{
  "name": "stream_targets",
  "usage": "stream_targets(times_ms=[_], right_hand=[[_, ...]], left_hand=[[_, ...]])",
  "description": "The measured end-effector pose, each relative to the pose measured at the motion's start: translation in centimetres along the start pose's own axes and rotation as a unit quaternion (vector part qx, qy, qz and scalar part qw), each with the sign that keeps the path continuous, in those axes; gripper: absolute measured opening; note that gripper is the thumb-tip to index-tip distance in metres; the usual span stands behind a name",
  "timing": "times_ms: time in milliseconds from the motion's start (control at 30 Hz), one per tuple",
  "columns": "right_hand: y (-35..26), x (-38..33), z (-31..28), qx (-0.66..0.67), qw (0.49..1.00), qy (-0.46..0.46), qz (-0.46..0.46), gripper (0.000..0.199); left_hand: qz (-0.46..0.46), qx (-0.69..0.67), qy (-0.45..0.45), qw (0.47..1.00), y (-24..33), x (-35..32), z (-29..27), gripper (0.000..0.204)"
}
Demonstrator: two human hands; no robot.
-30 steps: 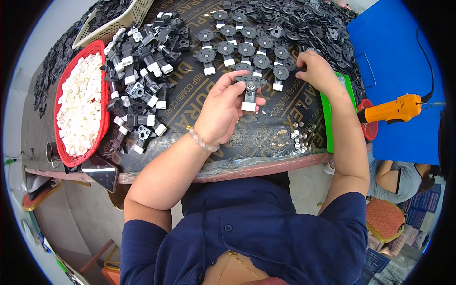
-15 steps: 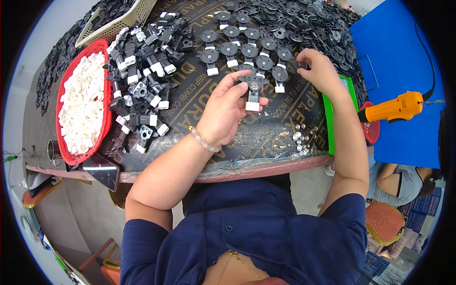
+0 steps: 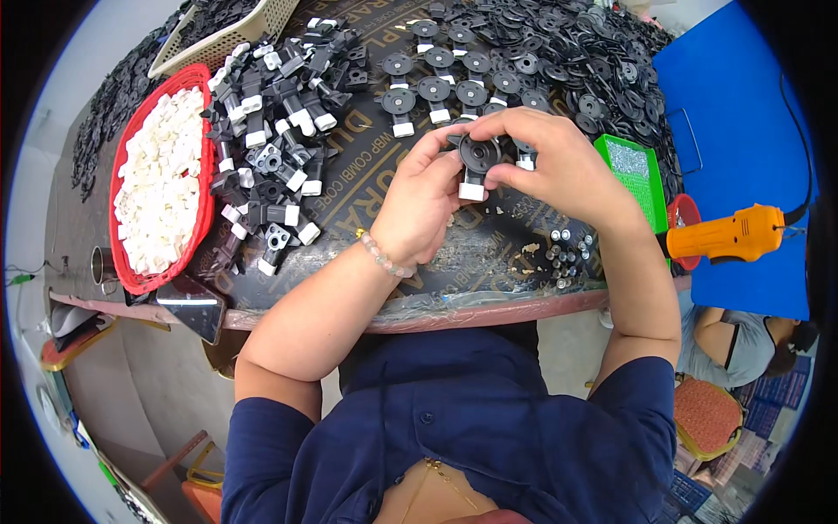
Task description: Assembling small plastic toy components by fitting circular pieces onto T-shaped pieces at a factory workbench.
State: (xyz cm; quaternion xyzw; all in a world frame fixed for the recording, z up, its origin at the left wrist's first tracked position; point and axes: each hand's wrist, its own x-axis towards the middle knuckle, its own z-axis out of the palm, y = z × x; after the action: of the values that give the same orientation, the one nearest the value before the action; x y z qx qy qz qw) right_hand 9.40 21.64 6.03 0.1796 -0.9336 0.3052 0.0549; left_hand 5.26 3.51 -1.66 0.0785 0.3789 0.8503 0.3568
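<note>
Both hands meet over the middle of the dark table (image 3: 489, 253). My left hand (image 3: 419, 205) and my right hand (image 3: 559, 162) together hold one black round part with a white block at its lower end (image 3: 477, 162), lifted just above the table. Behind the hands stand rows of the same assembled black discs with white blocks (image 3: 436, 83). A pile of black brackets with white blocks (image 3: 275, 131) lies to the left of my left hand. A bead bracelet sits on my left wrist.
A red oval basket of white pieces (image 3: 161, 183) sits at the left. Loose black discs (image 3: 576, 61) cover the far right. A green tray of screws (image 3: 633, 166), small metal parts (image 3: 563, 253), an orange power screwdriver (image 3: 729, 236) and a phone (image 3: 192, 306) lie near the edges. Another person sits at lower right.
My right hand came in from the far right pile to join my left hand on the part. The part is now lifted and held by both hands.
</note>
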Motion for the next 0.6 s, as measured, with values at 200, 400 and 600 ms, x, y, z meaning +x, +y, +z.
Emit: stream_targets(times_ms=[200,400,600], right_hand=[[0.1,0.5,0.1,0.016,1.000,0.006,0.005,0.043],[-1.0,0.7,-0.2,0.029,0.999,0.002,0.026,0.043],[-0.7,1.2,0.3,-0.015,1.000,0.010,-0.024,0.044]], left_hand=[[0.006,-0.003,-0.021,1.000,0.1,0.0,-0.8,0.034],[0.033,0.000,-0.002,0.999,-0.2,-0.1,-0.4,0.035],[0.044,0.002,-0.002,0.999,0.5,-0.2,-0.3,0.038]])
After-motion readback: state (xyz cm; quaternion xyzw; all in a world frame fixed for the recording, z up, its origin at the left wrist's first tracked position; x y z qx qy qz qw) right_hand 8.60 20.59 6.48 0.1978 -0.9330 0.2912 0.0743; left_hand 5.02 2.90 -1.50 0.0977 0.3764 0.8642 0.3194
